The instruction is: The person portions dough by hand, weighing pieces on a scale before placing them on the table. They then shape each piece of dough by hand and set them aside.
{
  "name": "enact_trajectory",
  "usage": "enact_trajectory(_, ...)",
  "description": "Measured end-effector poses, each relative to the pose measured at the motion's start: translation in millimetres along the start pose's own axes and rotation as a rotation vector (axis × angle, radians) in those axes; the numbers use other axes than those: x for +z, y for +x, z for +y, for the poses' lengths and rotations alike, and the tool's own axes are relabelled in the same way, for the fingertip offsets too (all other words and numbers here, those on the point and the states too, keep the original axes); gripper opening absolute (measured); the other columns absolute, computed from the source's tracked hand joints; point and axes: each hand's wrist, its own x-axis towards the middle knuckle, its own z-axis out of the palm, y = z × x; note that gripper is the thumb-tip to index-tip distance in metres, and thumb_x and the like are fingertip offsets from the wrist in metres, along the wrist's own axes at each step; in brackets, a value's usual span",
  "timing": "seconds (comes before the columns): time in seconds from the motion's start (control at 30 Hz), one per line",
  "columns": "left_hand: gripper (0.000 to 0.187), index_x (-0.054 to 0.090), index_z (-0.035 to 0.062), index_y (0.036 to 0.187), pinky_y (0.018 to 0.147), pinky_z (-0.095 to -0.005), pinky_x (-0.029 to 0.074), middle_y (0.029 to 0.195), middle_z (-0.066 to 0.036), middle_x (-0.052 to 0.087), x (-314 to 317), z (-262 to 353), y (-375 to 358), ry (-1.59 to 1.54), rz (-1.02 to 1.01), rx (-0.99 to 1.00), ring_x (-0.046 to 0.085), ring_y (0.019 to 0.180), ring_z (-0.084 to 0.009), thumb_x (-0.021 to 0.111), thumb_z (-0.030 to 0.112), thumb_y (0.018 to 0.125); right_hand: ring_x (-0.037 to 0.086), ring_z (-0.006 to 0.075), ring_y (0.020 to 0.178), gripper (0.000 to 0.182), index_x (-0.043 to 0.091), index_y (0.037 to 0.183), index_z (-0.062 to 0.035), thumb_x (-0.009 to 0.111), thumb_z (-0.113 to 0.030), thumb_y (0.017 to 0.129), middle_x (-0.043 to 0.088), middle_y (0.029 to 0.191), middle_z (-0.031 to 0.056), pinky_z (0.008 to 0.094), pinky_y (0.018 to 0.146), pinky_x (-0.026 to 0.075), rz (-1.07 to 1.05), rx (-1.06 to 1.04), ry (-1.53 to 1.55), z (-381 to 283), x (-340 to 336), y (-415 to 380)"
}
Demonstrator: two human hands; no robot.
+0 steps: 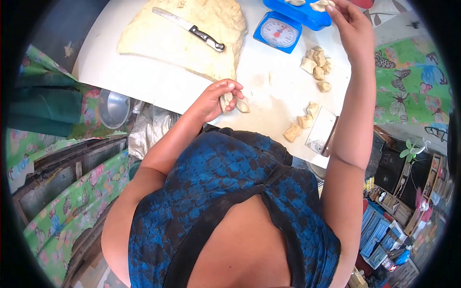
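Observation:
My left hand is curled round a small piece of dough near the table's front edge. Another dough piece lies right beside its fingertips. At the upper right, my right hand pinches a pale dough piece at the blue tray of a kitchen scale. The scale's round dial faces me, and one more dough piece rests in the tray. A large slab of dough lies at the upper left, with a black-handled knife on top.
Several dough pieces are clustered on the white table below the scale. More dough pieces lie in a row by a flat metal scraper at the front right. A metal bowl sits left of the table.

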Motion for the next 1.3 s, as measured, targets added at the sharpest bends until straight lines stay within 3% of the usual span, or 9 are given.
enact_trajectory(0.13,0.024,0.056,0.0003,0.103,0.051,-0.0249,0.04,0.088,-0.014,0.061,-10.8,-1.4,4.8,-0.199,-0.101,0.03,0.051,0.061,-0.0139,0.047,0.02,0.092,0.06,0.0129,0.072,0.016,0.063,0.094,0.0003,0.062,-0.007,0.08,0.065,0.082,0.0091,0.0256,0.066,0.047,-0.022,0.0,-0.068,10.6,8.7,26.0)
enact_trajectory(0.23,0.029,0.053,-0.0014,0.106,0.052,-0.0243,0.041,0.092,-0.015,0.061,-15.5,-3.0,9.0,-0.188,-0.176,0.026,0.051,0.063,-0.013,0.045,0.023,0.093,0.06,0.0149,0.069,0.017,0.064,0.094,-0.0001,0.062,-0.009,0.08,0.065,0.079,0.0101,0.0273,0.064,0.047,-0.065,-0.012,-0.34,-0.3,17.6,39.5)
enact_trajectory(0.3,0.029,0.053,-0.0016,0.107,0.052,-0.0244,0.041,0.094,-0.016,0.061,-15.0,-4.8,9.2,-0.146,-0.183,-0.007,0.051,0.064,-0.0133,0.044,0.023,0.094,0.061,0.0207,0.069,0.019,0.064,0.094,-0.0002,0.061,-0.013,0.08,0.066,0.08,0.0136,0.0309,0.066,0.048,-0.125,-0.023,-0.517,-2.6,21.1,47.2)
enact_trajectory(0.4,0.025,0.054,-0.0024,0.104,0.052,-0.0254,0.042,0.09,-0.016,0.061,-10.5,-3.4,8.0,-0.168,-0.158,0.001,0.053,0.062,-0.0146,0.045,0.018,0.093,0.062,0.0279,0.072,0.02,0.065,0.092,0.0,0.06,-0.013,0.078,0.065,0.081,0.0175,0.0349,0.069,0.048,-0.155,-0.183,-0.512,14.0,26.2,61.6)
enact_trajectory(0.5,0.025,0.054,-0.0028,0.104,0.051,-0.0253,0.043,0.09,-0.016,0.061,-10.1,-3.0,8.1,-0.172,-0.158,-0.004,0.054,0.062,-0.0147,0.045,0.018,0.093,0.063,0.0319,0.077,0.02,0.065,0.09,0.0006,0.057,-0.01,0.076,0.065,0.083,0.0202,0.0367,0.071,0.048,-0.198,-0.174,-0.543,20.2,31.5,70.3)
enact_trajectory(0.73,0.026,0.054,-0.0032,0.105,0.051,-0.0245,0.044,0.09,-0.016,0.061,-7.8,-2.4,8.1,-0.166,-0.169,-0.004,0.055,0.062,-0.0144,0.044,0.018,0.094,0.063,0.032,0.082,0.024,0.065,0.095,-0.0002,0.054,-0.007,0.075,0.064,0.087,0.0218,0.036,0.075,0.048,-0.293,-0.137,-0.612,32.5,33.8,75.5)
enact_trajectory(0.83,0.029,0.053,-0.0029,0.106,0.052,-0.0245,0.042,0.092,-0.017,0.06,-11.0,-2.6,8.4,-0.138,-0.189,-0.008,0.053,0.064,-0.0138,0.045,0.022,0.094,0.063,0.0314,0.086,0.029,0.064,0.1,-0.0012,0.053,-0.004,0.073,0.065,0.091,0.021,0.0357,0.077,0.048,-0.223,-0.174,-0.475,25.8,30.8,69.7)
enact_trajectory(0.93,0.029,0.053,-0.0028,0.106,0.053,-0.0243,0.042,0.093,-0.017,0.06,-11.5,-3.1,8.6,-0.136,-0.196,-0.012,0.053,0.064,-0.0137,0.045,0.023,0.094,0.062,0.0311,0.088,0.032,0.064,0.102,-0.0018,0.053,-0.003,0.072,0.065,0.094,0.0202,0.0353,0.079,0.048,-0.21,-0.039,-0.483,18.9,26.8,68.6)
enact_trajectory(1.3,0.026,0.055,-0.0029,0.104,0.052,-0.0244,0.043,0.09,-0.016,0.061,-8.8,-1.5,8.7,-0.136,-0.181,-0.008,0.054,0.062,-0.014,0.045,0.018,0.093,0.062,0.031,0.09,0.035,0.064,0.101,-0.003,0.056,-0.009,0.068,0.064,0.095,0.0206,0.0365,0.081,0.048,-0.181,-0.129,-0.617,21.9,19.1,69.8)
